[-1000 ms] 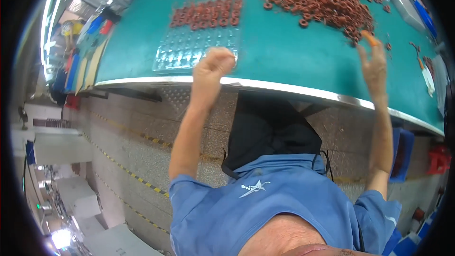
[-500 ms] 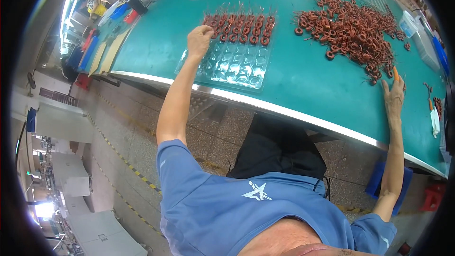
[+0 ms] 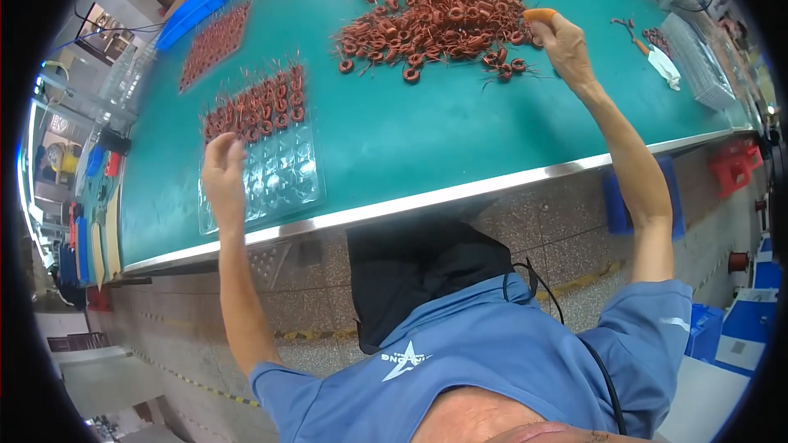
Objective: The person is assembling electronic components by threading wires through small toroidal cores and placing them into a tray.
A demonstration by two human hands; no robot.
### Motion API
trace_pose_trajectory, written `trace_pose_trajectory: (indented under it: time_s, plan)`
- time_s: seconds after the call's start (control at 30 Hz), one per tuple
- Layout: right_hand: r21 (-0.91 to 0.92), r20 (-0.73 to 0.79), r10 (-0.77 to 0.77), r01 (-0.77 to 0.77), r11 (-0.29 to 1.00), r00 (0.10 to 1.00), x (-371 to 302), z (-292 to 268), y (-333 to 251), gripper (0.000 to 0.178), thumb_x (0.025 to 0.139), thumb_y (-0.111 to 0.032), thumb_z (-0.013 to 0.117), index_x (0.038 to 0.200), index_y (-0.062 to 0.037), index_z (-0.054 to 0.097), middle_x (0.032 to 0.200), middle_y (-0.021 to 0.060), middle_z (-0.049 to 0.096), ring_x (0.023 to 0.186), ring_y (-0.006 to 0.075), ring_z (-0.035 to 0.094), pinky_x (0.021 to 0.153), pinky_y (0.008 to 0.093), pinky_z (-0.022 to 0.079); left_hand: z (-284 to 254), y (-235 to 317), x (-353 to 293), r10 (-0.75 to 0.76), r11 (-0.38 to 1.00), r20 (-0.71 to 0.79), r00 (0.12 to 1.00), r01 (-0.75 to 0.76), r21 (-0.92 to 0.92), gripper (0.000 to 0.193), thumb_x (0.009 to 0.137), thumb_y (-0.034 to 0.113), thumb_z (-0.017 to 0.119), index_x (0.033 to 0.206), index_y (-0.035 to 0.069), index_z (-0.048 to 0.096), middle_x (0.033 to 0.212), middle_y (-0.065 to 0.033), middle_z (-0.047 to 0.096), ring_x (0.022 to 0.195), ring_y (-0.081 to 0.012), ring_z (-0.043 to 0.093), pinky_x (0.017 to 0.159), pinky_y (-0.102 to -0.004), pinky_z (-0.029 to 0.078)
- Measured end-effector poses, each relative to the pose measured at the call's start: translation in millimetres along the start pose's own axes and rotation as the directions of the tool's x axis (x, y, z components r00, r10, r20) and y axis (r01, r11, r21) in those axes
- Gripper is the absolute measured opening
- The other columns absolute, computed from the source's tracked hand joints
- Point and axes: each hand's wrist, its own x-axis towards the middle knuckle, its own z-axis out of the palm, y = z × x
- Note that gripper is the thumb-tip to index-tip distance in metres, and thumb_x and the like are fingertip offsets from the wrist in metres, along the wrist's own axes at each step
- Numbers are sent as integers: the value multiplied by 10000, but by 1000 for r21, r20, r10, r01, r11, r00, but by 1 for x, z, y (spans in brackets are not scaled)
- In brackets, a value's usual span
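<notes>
My left hand (image 3: pixel 223 171) is over the left side of a clear plastic blister tray (image 3: pixel 308 184), its curled fingertips close to the nearest coils and slightly blurred. Whatever they pinch, if anything, is hidden. Red-brown ring coils (image 3: pixel 267 108) with upright wire leads fill the tray's far rows; its near pockets hold none. At the right edge of a big heap of loose ring coils (image 3: pixel 443 16), my right hand (image 3: pixel 565 47) has its fingers closed in a pinch, with an orange finger cot on one finger. I cannot make out what sits between those fingertips.
Farther back on the green table (image 3: pixel 394 139) lies another tray full of coils (image 3: pixel 215 45), beside a blue bin (image 3: pixel 197 10). At the right are an orange-handled tool (image 3: pixel 640 47), a white crumpled piece (image 3: pixel 663 67) and stacked clear trays (image 3: pixel 698 61). A metal edge (image 3: pixel 460 191) borders the table.
The view has swung, so the table's things appear farther left. My right hand has moved from the heap's near tip to its right edge and closed. The left hand stays by the tray, slightly nearer me.
</notes>
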Motion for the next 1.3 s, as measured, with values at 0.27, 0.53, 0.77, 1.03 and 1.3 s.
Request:
trace_pose_trajectory:
  time_s: [0.27,0.53,0.77,1.03,1.3]
  plan:
    - [442,272,55,-176,880,961,-44,26,-125,233,927,-142,603,1101,5,654,815,15,653,697,50,579,608,190,467,130,108,-88,300,885,180,937,-204,-418,472,912,66,609,1337,16,411,1144,-139,575,957,-186,628,815,-303,518]
    - [474,344,-103,-78,877,933,-90,42,-174,338,912,-206,647,1180,-4,606,884,25,657,796,96,608,688,223,482,146,113,-116,232,649,277,932,64,-758,238,1031,208,426,1119,2,507,898,-80,588,691,-123,592,595,-246,495]
    - [513,425,-40,-204,834,904,-114,48,-181,218,926,-177,629,1009,16,687,817,38,661,765,86,592,688,245,498,121,130,-142,241,649,375,895,139,-748,224,1002,139,479,1188,15,462,785,-53,550,608,-113,555,516,-236,445]
    - [163,196,-316,287,944,928,-125,56,-198,183,830,-136,715,916,23,683,828,88,637,757,205,621,717,291,490,112,124,-140,343,893,49,938,-309,-328,221,949,57,552,1167,27,540,771,-59,577,632,-99,536,559,-268,454]
    - [383,183,-62,-13,924,981,-133,69,-179,172,886,-172,672,883,-7,719,822,66,652,679,128,579,596,262,447,118,126,-141,100,539,319,942,218,-814,200,979,120,520,1147,12,508,715,-12,474,538,-99,501,465,-223,397]
